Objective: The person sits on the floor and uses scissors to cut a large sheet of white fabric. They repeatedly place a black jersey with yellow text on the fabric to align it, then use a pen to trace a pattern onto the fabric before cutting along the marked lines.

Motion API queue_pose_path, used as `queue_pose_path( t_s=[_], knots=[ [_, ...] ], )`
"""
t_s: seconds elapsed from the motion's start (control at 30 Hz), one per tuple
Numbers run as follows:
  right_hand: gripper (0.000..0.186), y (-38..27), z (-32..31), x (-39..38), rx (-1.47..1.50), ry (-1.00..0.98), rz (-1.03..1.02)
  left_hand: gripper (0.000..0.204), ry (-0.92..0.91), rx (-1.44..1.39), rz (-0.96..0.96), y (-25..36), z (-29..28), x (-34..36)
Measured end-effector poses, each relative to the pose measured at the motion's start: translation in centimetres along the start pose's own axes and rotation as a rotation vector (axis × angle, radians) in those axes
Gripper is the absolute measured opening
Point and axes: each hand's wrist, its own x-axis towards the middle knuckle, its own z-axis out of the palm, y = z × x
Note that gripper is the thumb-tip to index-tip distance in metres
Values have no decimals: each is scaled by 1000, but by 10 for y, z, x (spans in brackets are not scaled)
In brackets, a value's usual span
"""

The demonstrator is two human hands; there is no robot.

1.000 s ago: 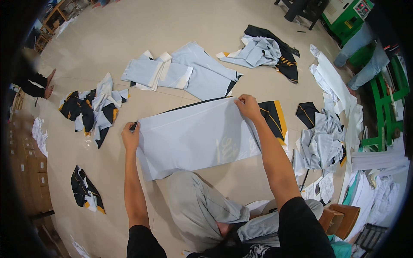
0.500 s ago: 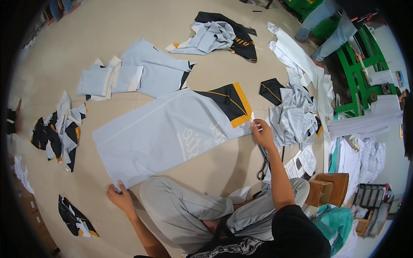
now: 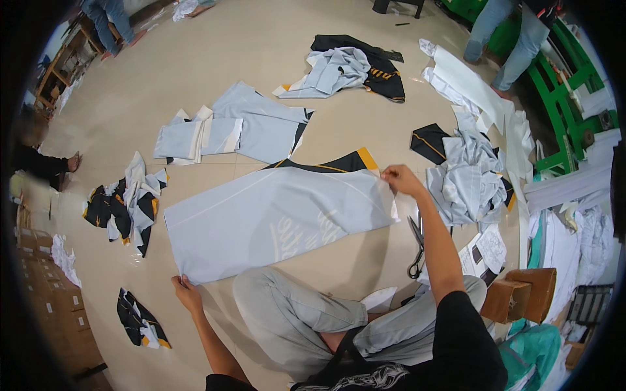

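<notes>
A long light grey fabric panel (image 3: 241, 215) with pale lettering lies across the floor in front of my crossed legs. My left hand (image 3: 188, 293) pinches its near left corner. At the far right end, my right hand (image 3: 401, 179) has its fingers closed on the panel's edge. A black fabric piece (image 3: 313, 164) with a yellow band (image 3: 368, 158) shows along the far edge, mostly covered by the grey. Black-handled scissors (image 3: 416, 251) rest on the floor near my right forearm.
Grey and black fabric heaps lie at right (image 3: 460, 176), far centre (image 3: 345, 68) and left (image 3: 127, 202). Folded grey pieces (image 3: 215, 130) lie beyond the panel. A cardboard box (image 3: 521, 293) stands by my right knee. Other people's legs (image 3: 521, 49) show at the far right and far left.
The panel's right end now covers most of the black and yellow piece, which lay exposed before. My right hand has shifted to the panel's far right corner. The whole view has swung left.
</notes>
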Motion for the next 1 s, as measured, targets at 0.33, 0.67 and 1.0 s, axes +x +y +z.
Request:
queue_pose_path(
  t_s=[0.33, 0.67, 1.0],
  knots=[
    [27, -28, 27, 3, -492, 539, 39, 30, 64, 37, -66, -19, 4, 3],
    [18, -9, 67, -112, -487, 484, 116, 41, 107, -309, -215, -72, -3, 19],
    [27, -125, -32, -89, 634, 644, 88, 43, 44, -1050, -275, 47, -91, 149]
  ],
)
